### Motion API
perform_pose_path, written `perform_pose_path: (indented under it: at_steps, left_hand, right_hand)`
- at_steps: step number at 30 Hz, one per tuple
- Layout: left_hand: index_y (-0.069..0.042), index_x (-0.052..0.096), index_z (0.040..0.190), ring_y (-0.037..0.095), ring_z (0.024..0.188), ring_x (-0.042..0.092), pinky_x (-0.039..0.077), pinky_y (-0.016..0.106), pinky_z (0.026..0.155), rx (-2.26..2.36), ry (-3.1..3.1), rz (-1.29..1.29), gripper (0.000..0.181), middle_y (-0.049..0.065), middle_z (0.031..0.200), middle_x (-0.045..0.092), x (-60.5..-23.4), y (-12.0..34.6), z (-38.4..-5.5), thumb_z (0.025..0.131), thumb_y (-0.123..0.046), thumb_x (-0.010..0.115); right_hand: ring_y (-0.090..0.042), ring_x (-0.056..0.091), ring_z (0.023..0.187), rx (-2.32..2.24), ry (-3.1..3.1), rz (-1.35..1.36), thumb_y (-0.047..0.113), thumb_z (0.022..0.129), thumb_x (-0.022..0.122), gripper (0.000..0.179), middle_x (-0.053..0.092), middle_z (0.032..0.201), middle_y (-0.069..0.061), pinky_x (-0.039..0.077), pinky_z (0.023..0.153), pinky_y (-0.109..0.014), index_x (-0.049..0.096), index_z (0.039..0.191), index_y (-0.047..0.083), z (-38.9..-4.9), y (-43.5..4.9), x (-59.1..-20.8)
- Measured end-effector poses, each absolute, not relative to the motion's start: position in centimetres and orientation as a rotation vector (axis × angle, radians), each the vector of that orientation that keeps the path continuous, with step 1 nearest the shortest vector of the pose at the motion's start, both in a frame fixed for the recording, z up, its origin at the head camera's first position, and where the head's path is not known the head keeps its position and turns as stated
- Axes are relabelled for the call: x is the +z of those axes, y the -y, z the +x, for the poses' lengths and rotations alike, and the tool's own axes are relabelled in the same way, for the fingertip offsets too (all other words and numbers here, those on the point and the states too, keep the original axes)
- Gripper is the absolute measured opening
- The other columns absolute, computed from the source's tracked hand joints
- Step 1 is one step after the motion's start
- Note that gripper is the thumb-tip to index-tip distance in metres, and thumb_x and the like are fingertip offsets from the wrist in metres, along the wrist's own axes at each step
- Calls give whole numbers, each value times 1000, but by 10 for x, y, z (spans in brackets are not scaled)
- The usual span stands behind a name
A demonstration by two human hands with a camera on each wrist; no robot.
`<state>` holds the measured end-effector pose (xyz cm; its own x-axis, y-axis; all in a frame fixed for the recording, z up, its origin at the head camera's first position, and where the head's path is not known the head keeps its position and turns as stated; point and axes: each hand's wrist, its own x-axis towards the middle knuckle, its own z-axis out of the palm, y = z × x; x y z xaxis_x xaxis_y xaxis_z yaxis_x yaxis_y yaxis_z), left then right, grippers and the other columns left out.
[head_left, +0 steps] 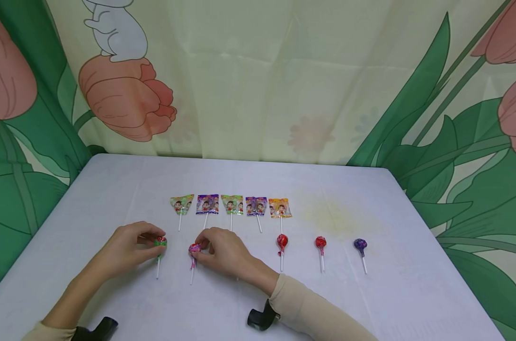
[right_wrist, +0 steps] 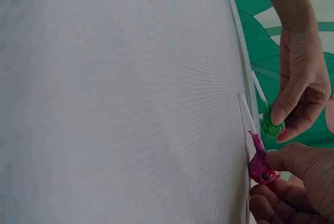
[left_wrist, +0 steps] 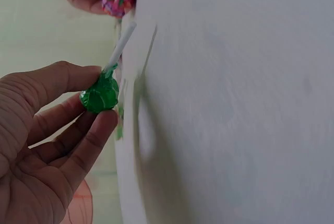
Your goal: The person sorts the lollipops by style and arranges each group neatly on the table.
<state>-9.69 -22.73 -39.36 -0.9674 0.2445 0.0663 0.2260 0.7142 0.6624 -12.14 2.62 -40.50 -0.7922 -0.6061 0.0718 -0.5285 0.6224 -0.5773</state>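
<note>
Between thumb and fingertips, my left hand pinches a lollipop in a green wrapper, its white stick pointing toward me in the head view. To its right, my right hand holds a pink-wrapped lollipop by the head, thumb on one side and fingers on the other. This lollipop's stick also points toward the near side. The two lollipops are side by side, a short gap apart, over the white tabletop. A stick tip peeks out below my right wrist; the rest of it is hidden.
Behind the hands lies a row of lollipops in flat printed bags, from a green bag to an orange bag. Right of my right hand are two red lollipops and a purple lollipop. A flowered curtain hangs behind.
</note>
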Motion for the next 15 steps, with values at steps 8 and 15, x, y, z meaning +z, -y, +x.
perform_pose_path:
  at_steps: [8, 15]
  left_hand:
    - [1, 72, 105, 18, 86, 68, 60, 35, 78, 1178, -2803, 499, 30, 7, 101, 72, -396, 208, -103, 79, -6, 87]
    - [0, 73, 104, 16, 85, 68, 60, 32, 77, 1171, -2791, 479, 27, 5, 100, 72, -398, 199, -106, 80, -4, 85]
  right_hand:
    - [2, 52, 68, -949, -2671, -962, 25, 93, 75, 18, 66, 89, 6, 42, 64, -12, 73, 105, 12, -123, -28, -406]
    - [2, 52, 68, -990, -2640, -987, 22, 93, 75, 16, 66, 88, 4, 42, 64, -12, 72, 104, 10, -125, -28, -407]
